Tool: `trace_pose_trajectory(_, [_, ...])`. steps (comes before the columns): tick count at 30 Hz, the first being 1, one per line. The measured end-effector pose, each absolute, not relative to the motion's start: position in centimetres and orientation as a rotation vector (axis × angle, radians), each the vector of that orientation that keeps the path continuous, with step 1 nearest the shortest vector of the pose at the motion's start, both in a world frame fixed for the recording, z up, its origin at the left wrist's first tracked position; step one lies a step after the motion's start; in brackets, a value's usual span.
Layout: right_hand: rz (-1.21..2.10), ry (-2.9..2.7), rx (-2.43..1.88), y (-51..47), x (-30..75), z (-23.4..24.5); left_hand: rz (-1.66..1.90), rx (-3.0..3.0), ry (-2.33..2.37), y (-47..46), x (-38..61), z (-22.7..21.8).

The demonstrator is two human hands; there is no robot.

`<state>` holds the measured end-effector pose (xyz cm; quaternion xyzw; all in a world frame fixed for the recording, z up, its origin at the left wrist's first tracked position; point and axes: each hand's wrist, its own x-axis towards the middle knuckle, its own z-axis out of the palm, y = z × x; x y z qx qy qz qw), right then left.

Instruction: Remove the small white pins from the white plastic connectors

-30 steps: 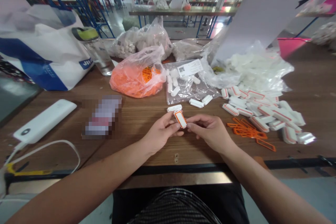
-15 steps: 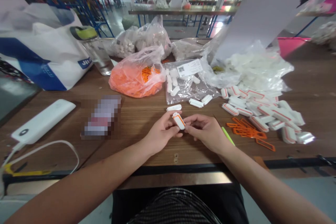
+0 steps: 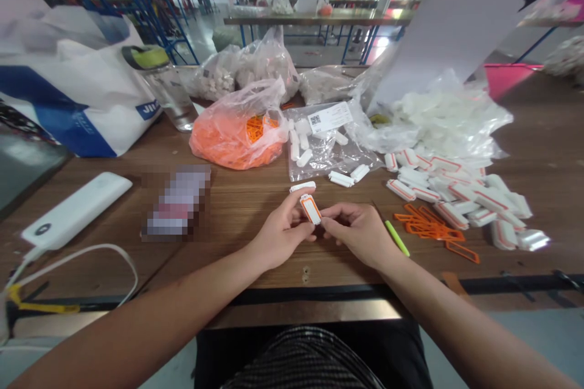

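Observation:
Between thumb and fingers, my left hand [image 3: 281, 232] grips a small white plastic piece [image 3: 311, 209] with an orange rectangular ring around its face. My right hand [image 3: 358, 232] is closed too, with thumb and forefinger pinching at the piece's lower right edge. Just behind my left fingers lies another white plastic piece [image 3: 303, 186], and two more [image 3: 341, 179] lie further right. Loose orange rings [image 3: 429, 222] are piled to the right of my right hand. A bright green stick-like tool [image 3: 396, 238] lies beside my right wrist.
A heap of white pieces with orange edges [image 3: 460, 191] fills the right side. Behind stand a pink bag of orange rings [image 3: 237, 140], a clear labelled bag [image 3: 319, 152] and a bottle [image 3: 171, 97]. A white power bank [image 3: 77, 209] and blurred-out phone [image 3: 177, 203] lie left.
The held piece has turned slightly, so the orange ring now shows around more of its face. Both hands stay in nearly the same place.

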<state>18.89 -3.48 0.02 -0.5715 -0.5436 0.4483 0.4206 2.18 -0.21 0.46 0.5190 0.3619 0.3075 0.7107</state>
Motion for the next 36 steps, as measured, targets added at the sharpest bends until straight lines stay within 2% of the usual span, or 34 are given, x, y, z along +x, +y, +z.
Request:
trace_pose_trajectory(3, [0.986, -1.456, -1.416, -3.7, 18.9, 0.4, 0.637, 1.239, 0.8, -0.3, 1.9, 0.8])
trace_pose_trajectory(8, [0.934, -1.568, -1.404, -3.8, 19.2, 1.2, 0.539, 1.343, 0.774, -0.3, 1.4, 0.7])
trace_pose_trajectory(15, [0.749, -1.674, -1.37, -3.9, 19.4, 0.8, 0.586, 1.507, 0.766, -0.1, 1.0, 0.8])
trace_pose_trajectory(27, [0.825, -1.556, -1.371, -4.0, 19.0, 0.8, 0.556, 1.762, 0.78, 0.1, 0.6, 0.7])
trace_pose_trajectory(36, [1.243, -1.324, -1.476, -3.7, 19.2, 0.1, 0.554, 1.872, 0.75, 0.2, 0.9, 0.6])
